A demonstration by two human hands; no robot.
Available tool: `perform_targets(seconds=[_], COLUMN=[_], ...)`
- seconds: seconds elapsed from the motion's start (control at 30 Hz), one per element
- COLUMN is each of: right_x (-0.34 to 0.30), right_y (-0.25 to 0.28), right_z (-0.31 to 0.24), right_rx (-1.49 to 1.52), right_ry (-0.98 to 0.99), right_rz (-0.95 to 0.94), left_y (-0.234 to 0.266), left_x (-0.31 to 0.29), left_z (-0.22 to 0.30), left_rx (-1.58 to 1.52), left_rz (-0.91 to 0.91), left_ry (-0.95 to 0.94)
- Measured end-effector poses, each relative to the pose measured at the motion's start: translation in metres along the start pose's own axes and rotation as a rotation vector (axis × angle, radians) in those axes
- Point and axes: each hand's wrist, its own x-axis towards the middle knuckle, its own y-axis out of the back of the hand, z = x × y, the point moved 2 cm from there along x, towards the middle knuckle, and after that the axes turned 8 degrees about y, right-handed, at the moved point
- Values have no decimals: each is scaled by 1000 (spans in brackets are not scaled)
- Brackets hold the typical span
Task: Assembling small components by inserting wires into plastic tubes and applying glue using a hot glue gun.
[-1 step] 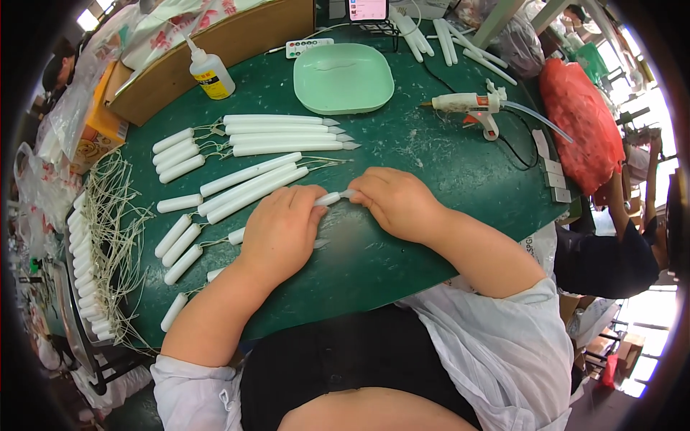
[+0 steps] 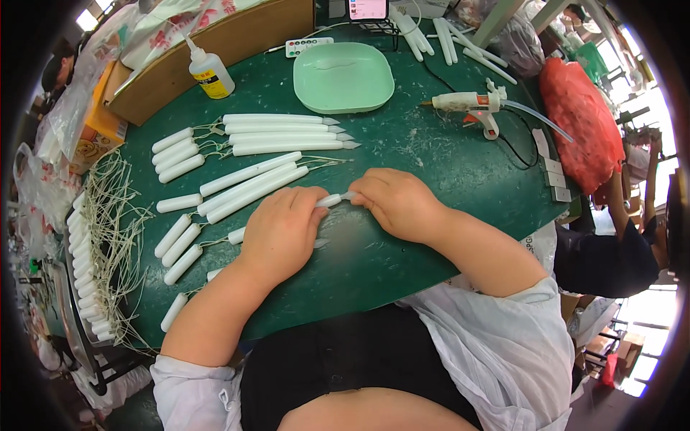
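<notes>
My left hand [image 2: 282, 228] is wrapped round a white candle-shaped tube [image 2: 329, 201], whose end sticks out past the thumb. At that end, my right hand [image 2: 394, 203] pinches a translucent flame-shaped tip [image 2: 348, 195] between thumb and fingers. Part of the tube is hidden under the left hand. Just beyond lie long white tubes [image 2: 251, 188] with thin wires coming out of their ends. Farther off, finished-looking tubes [image 2: 284, 134] carry flame tips. Shorter white tubes [image 2: 177, 235] lie to the left, wired to the longer ones. Another flame tip [image 2: 320, 243] shows beside my left wrist.
A mint-green tray [image 2: 343, 106] stands at the back, near a remote control [image 2: 309, 46] and a phone [image 2: 368, 8]. A glue bottle [image 2: 211, 72] is at back left, a hot glue gun [image 2: 463, 103] at right beside a red bag [image 2: 581, 126]. Wired tubes [image 2: 83, 273] line the left edge.
</notes>
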Motion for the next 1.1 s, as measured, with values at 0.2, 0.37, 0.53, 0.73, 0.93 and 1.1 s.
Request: perform_targets(seconds=[0.2, 0.37, 0.53, 0.73, 0.93, 1.1], right_x=[-1, 1, -1, -14, -46, -35], right_y=[-1, 0, 9, 92, 133, 115], right_z=[0, -12, -14, 0, 67, 89], right_rx=[58, 28, -93, -548, -803, -405], right_ry=[39, 71, 108, -460, -582, -588], right_rz=[-78, -26, -103, 102, 104, 174], left_y=[1, 2, 5, 19, 2, -9], left_x=[-3, -2, 0, 12, 24, 24], left_z=[-4, -2, 3, -3, -8, -9], left_rx=[-91, -140, -130, 74, 64, 96], left_rz=[-81, -58, -83, 243, 183, 187], left_ry=[-1, -10, 31, -31, 40, -18])
